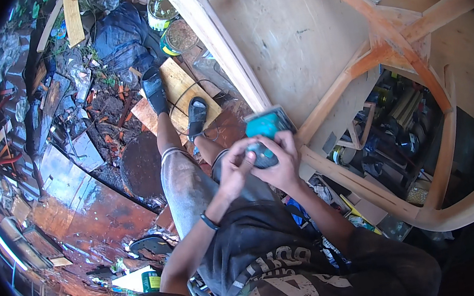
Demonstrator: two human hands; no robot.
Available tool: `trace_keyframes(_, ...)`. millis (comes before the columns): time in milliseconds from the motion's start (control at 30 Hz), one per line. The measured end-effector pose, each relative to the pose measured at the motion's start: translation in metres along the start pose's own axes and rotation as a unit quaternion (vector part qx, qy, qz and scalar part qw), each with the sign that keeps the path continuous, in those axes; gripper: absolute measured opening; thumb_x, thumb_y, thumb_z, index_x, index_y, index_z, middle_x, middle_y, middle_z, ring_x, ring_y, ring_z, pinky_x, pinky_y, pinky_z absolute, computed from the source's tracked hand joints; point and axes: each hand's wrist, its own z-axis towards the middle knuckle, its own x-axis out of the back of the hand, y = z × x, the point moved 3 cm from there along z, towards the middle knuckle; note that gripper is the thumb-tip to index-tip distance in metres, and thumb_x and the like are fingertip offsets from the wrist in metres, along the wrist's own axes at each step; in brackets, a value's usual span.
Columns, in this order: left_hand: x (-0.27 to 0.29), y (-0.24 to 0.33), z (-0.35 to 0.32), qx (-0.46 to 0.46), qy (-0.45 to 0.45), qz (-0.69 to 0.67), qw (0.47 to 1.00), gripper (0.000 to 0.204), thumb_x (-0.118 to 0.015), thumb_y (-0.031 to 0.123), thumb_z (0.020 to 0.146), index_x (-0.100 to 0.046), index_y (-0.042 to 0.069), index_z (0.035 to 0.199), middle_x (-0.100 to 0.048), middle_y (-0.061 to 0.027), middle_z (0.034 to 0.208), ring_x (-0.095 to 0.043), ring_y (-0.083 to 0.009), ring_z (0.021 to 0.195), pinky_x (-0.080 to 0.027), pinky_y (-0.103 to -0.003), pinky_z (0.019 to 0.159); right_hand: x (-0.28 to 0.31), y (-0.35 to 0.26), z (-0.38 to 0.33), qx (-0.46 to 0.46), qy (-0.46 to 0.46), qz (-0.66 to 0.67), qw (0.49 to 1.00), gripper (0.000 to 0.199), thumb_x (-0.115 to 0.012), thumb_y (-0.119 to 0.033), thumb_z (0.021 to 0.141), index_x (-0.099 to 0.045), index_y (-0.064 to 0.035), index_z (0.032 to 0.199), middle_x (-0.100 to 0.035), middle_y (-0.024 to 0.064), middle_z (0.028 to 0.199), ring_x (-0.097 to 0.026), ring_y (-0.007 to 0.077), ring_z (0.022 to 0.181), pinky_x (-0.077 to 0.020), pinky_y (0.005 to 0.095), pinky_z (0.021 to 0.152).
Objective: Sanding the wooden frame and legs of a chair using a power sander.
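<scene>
A teal and black power sander is gripped between my two hands, its flat pad against a corner of the wooden furniture frame. My left hand is closed around the near left side of the sander's body, thumb on top. From the right, my right hand wraps the same body, fingers curled over it. Pale bare wood shows on the frame's straight bar by the sander, while its curved crossing pieces look more orange. The contact under the pad is hidden.
The frame lies on a plywood board. Under its right side are wood offcuts and clutter. Open paint cans and a dark plastic bag stand past my feet. A cord crosses the planks there. Debris covers the ground at left.
</scene>
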Motion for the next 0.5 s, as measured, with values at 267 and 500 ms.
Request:
trace_keyframes(267,0.063,0.174,0.094,-0.127,0.082,0.155,0.976,0.031,-0.061,0.018,0.101,-0.065,0.002,0.127,-0.069,-0.0053,0.118,-0.061,-0.0148,0.111,-0.047,-0.033,0.101,-0.043,-0.095,0.144,0.085,0.12,0.124,0.981,0.066,-0.092,-0.022,0.053,-0.068,-0.0094,0.113,-0.052,0.0111,0.103,-0.06,0.0293,0.091,-0.051,0.0415,0.074)
trace_keyframes(500,0.03,0.121,0.061,-0.108,0.024,0.172,0.979,0.033,-0.062,0.017,0.101,-0.064,0.001,0.129,-0.066,-0.0049,0.124,-0.06,-0.0118,0.112,-0.047,-0.029,0.1,-0.019,-0.053,0.093,0.078,0.109,0.121,0.984,0.068,-0.093,-0.022,0.053,-0.069,-0.0077,0.114,-0.053,0.0114,0.103,-0.06,0.0295,0.092,-0.0511,0.0402,0.079)
